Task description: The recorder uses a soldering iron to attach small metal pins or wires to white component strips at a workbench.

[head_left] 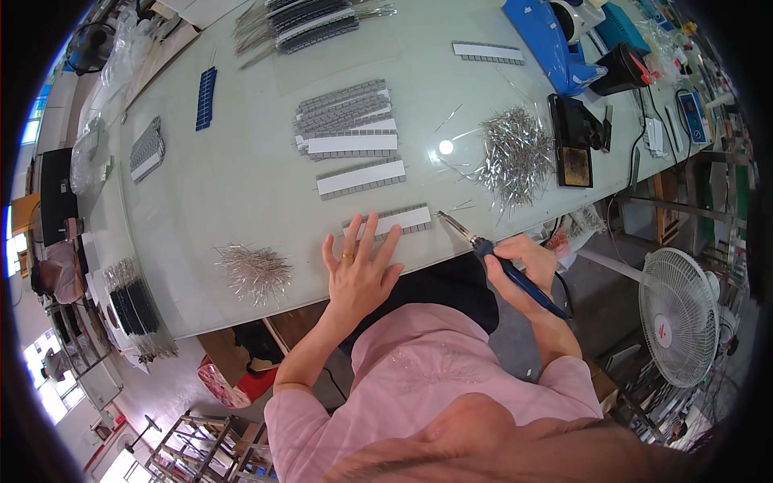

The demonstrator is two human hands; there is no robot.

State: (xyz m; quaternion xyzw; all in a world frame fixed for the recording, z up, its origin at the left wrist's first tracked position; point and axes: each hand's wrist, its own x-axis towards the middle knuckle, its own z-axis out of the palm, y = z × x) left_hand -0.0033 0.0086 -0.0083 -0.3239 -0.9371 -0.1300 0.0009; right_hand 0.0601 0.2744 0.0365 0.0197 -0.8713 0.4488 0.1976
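Holding a soldering iron (519, 280) by its dark blue handle, the person's right hand (527, 267) brings the tip close to a grey-and-white strip (412, 216).

The strip lies near the front edge of the pale table (241, 177), its left part under the fingertips of the left hand (360, 272), which is spread wide; I can't tell whether the tip touches the strip's right end. Another similar strip (361, 178) sits just beyond, then a stack (346, 121) of more. A heap of thin metal leads (515, 157) lies to the right, beside a black holder (575, 167).
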